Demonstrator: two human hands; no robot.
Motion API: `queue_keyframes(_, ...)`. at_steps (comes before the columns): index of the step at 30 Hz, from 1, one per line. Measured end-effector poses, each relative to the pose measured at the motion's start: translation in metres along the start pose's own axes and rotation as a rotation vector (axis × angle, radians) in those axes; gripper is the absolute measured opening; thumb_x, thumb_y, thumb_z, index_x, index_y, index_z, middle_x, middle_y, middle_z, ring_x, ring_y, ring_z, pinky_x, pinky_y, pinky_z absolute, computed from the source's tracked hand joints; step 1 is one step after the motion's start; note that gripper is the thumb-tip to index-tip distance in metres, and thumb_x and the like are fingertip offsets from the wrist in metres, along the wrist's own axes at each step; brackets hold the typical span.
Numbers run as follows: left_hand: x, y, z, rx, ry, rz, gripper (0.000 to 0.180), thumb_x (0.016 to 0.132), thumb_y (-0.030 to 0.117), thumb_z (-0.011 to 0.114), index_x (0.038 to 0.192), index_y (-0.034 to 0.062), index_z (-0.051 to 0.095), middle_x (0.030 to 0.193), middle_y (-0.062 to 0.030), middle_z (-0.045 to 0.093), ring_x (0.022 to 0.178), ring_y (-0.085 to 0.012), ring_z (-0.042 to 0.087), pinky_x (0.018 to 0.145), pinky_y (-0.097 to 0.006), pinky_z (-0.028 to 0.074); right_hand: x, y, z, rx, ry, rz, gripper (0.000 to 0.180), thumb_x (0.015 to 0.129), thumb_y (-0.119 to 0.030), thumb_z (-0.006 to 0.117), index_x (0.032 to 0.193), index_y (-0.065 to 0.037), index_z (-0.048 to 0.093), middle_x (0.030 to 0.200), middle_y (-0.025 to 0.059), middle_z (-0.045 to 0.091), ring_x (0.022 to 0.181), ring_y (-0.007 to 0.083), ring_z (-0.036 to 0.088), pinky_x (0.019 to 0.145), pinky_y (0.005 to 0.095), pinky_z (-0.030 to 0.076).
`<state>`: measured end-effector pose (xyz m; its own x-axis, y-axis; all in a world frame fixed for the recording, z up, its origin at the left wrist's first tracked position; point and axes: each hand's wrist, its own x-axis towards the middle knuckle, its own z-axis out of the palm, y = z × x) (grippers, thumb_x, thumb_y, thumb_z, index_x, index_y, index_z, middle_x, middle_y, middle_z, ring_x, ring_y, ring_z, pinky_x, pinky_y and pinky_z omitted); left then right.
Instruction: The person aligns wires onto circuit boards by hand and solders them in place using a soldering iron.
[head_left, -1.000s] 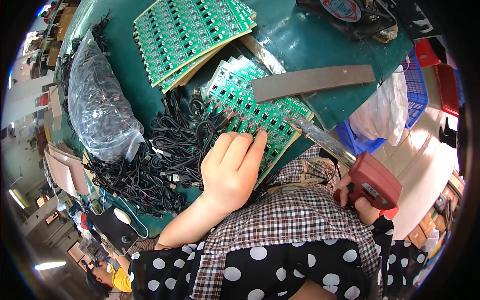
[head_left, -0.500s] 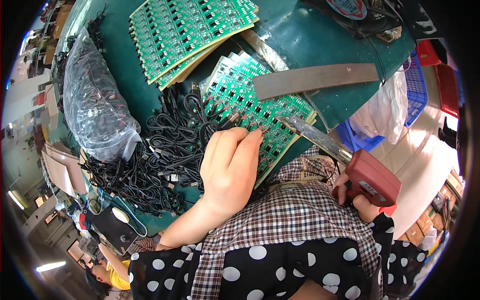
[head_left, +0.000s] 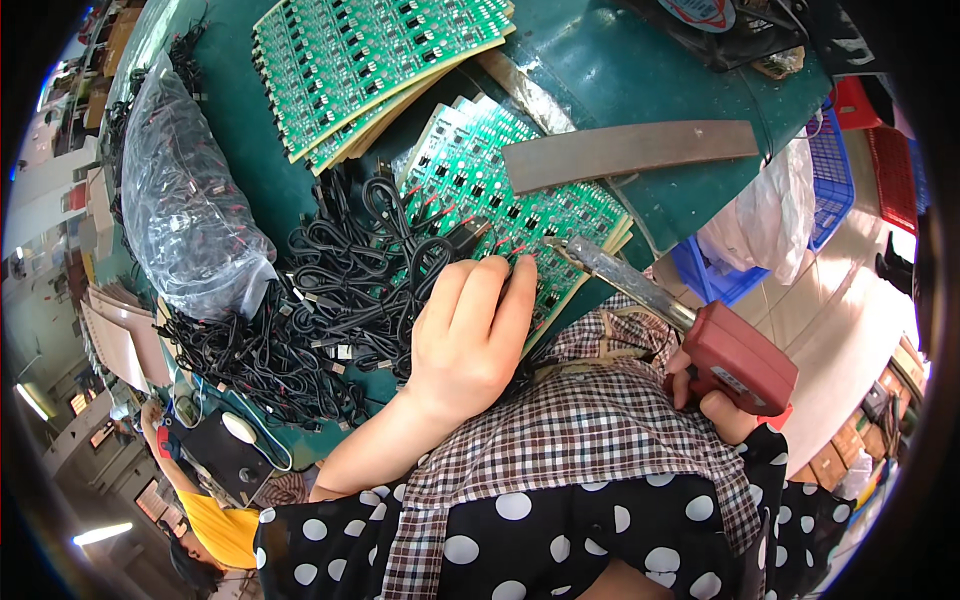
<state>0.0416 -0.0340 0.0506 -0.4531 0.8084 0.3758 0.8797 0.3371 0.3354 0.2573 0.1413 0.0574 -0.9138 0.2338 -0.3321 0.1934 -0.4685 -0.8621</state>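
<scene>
My left hand [head_left: 468,330] is over a green circuit board panel [head_left: 570,210], its fingers pinched on a thin wire end of a black cable. Red wire ends [head_left: 515,246] stand beside the fingertips, which partly hide the pinch. In my right hand [head_left: 722,405] is a red soldering gun [head_left: 740,358]. Its metal barrel [head_left: 625,277] points left, and the tip is at the board, just right of my left fingertips. Whether the tip touches a joint I cannot tell. Several black cables [head_left: 355,260] lie heaped left of my left hand, some reaching onto the panel.
A brown curved strip [head_left: 630,157] lies across the panel's far side. Beyond it is a stack of green boards [head_left: 380,65]. At left lies a clear plastic bag [head_left: 195,200] of cables; a black fan [head_left: 715,35] is far right. A co-worker's yellow sleeve [head_left: 220,530] shows lower left.
My left fingertips have shifted slightly right along the board. The soldering gun's tip has moved a little left, nearer to them. The co-worker's arm has risen at the lower left.
</scene>
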Motion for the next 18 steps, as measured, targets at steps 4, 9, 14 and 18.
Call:
queue_keyframes(4,-0.001,0.0,0.002,0.006,0.009,0.001,0.031,0.055,-0.005,0.065,0.086,-0.0039,0.065,0.078,-0.0086,0.053,0.064,-0.0201,0.052,0.054,-0.028,0.044,0.007,-0.001,-0.003,-0.058,-0.071,-0.044,0.073,0.074,-0.014,0.071,0.128,0.016,0.032,0.093,0.015,0.06,0.061,0.0122,0.057,0.052,0.0206,0.045)
queue_keyframes(9,0.0,-0.001,0.002,-0.005,0.008,0.008,0.03,0.055,-0.005,0.065,0.086,-0.0047,0.065,0.077,-0.0086,0.053,0.064,-0.0198,0.052,0.053,-0.028,0.043,0.005,-0.004,0.002,-0.051,-0.001,0.016,0.069,0.072,-0.014,0.071,0.124,0.016,0.037,0.086,0.0109,0.06,0.058,0.0104,0.056,0.052,0.0209,0.044)
queue_keyframes(14,0.001,-0.001,0.001,-0.01,-0.002,0.006,0.031,0.055,-0.005,0.066,0.086,-0.0048,0.065,0.077,-0.0083,0.052,0.064,-0.0193,0.051,0.052,-0.027,0.042,-0.001,-0.002,-0.002,-0.113,0.065,0.081,0.069,0.07,-0.013,0.071,0.124,0.016,0.038,0.079,0.0085,0.059,0.057,0.0101,0.055,0.054,0.0222,0.044)
queue_keyframes(18,0.001,-0.001,-0.001,0.003,0.0,0.0,0.031,0.055,-0.005,0.066,0.086,-0.0047,0.065,0.077,-0.0083,0.052,0.064,-0.0192,0.051,0.052,-0.027,0.042,0.001,0.006,-0.008,-0.245,-0.041,-0.018,0.069,0.07,-0.013,0.071,0.125,0.015,0.039,0.071,0.0051,0.059,0.057,0.0093,0.055,0.054,0.0214,0.043)
